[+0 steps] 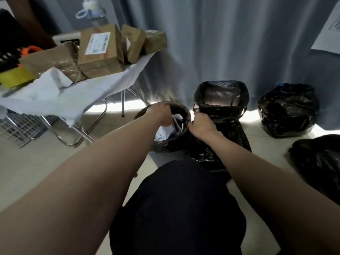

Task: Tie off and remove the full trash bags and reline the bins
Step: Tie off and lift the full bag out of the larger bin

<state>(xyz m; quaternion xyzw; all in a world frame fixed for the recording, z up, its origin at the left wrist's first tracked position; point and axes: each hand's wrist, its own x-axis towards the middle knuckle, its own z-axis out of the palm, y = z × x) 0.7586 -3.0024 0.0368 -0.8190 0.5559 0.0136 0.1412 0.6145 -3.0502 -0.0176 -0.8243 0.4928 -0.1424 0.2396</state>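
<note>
- Head view, centre: a round bin lined with a black trash bag stands on the pale floor just in front of the person's dark-clothed knee; white crumpled paper waste fills the bag's open mouth
- Head view, hands: the left hand reaches over the far-left rim of the round bin, fingers curled down onto the bag's edge, gripping it; the right hand sits at the right rim, fingers closed in a pinch on black plastic at the spot where the round bin's bag meets the neighbouring liner; which of the two films it holds cannot be told
- Head view, right of centre: a rectangular bin stands touching the round bin, its black liner folded over the rim and hanging loose down the front to the floor
- Head view, far right: a full, bunched black bag rests on the floor against the grey curtain; a second black bag lies nearer the camera, cut off by the frame edge
- Head view, left: a folding table draped in white cloth carries several brown paper parcels, one bearing a white label; a wire basket sits beneath it
</note>
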